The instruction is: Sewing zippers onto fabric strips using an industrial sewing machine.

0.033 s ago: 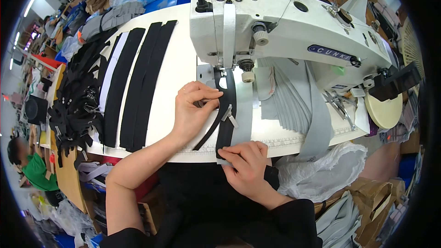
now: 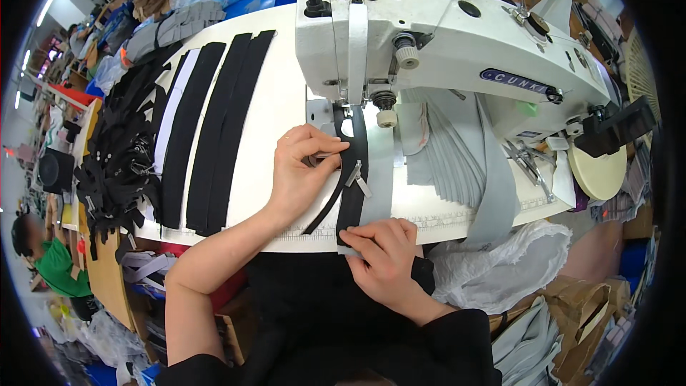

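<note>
Right hand (image 2: 379,246) nearest, fingers closed on the lower end of the black zipper tape (image 2: 351,204) at the table's front edge; thumb tip partly out of sight, so its exact contact is hard to read. Tape is matte black, long and narrow, lying roughly straight up the table on a light grey fabric strip (image 2: 380,189), which shows along its right side and pokes out at the bottom end. A silvery zipper pull (image 2: 363,184) sits mid-length, tilted, its tab pointing down-right. A thin black tail (image 2: 323,216) splits off to the lower left, loose end curved. Left hand (image 2: 304,171) higher up, thumb and fingers pinched together on the tape's left edge; the palm covers most of a dark metallic piece below it, can't tell what. Farther up, a pale gap shows between the black tape halves; the tape then runs under the white sewing machine (image 2: 443,43), whose head hides the far end. Needle and stitches too small to make out. Left of the hands, flat black strips (image 2: 239,129) lie side by side; beyond them a tangled black pile (image 2: 118,164), individual pieces hard to separate.
</note>
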Motion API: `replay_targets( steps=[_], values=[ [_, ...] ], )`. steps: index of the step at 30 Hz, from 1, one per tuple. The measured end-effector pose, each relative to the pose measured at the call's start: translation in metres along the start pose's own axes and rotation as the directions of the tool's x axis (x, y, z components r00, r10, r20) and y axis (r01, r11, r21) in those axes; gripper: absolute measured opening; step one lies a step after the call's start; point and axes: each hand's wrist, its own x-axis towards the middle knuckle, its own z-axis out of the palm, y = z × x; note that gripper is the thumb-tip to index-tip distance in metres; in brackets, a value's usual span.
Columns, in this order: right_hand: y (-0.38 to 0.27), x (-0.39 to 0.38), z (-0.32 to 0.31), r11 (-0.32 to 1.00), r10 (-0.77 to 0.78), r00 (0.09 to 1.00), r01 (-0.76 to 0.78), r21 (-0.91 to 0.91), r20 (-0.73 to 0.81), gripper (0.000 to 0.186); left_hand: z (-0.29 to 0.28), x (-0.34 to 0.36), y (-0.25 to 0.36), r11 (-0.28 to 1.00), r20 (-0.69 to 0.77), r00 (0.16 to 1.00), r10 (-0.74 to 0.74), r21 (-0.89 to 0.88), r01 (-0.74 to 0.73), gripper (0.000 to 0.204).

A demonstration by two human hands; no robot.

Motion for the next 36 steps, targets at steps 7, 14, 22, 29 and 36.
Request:
replay_targets(
  steps=[7, 14, 22, 29, 36],
  values=[
    [0.000, 0.003, -0.003, 0.982, 0.119, 0.989, -0.105, 0.155, -0.089, 0.034, -0.004, 0.002, 0.009, 0.973, 0.146, 0.987, 0.073, 0.208, -0.103, 0.036],
    [0.001, 0.000, -0.005, 0.998, 0.029, 1.000, -0.029, 0.047, -0.005, 0.035, -0.007, 0.000, 0.013, 0.948, 0.186, 0.978, 0.097, 0.283, -0.148, 0.031],
    [-0.004, -0.005, -0.011, 0.991, -0.057, 0.995, 0.066, -0.118, 0.078, 0.042, -0.016, 0.001, 0.010, 0.993, 0.141, 0.990, 0.030, 0.108, -0.046, 0.020],
    [-0.001, -0.008, -0.017, 0.981, -0.079, 0.994, 0.090, -0.172, 0.070, 0.028, -0.017, 0.002, 0.008, 0.949, 0.164, 0.970, 0.180, 0.230, -0.215, 0.021],
    [0.003, -0.004, -0.028, 0.974, -0.074, 0.990, 0.098, -0.205, 0.118, 0.023, -0.012, -0.004, 0.013, 0.978, 0.097, 0.989, 0.109, 0.166, -0.124, 0.023]
  ],
)
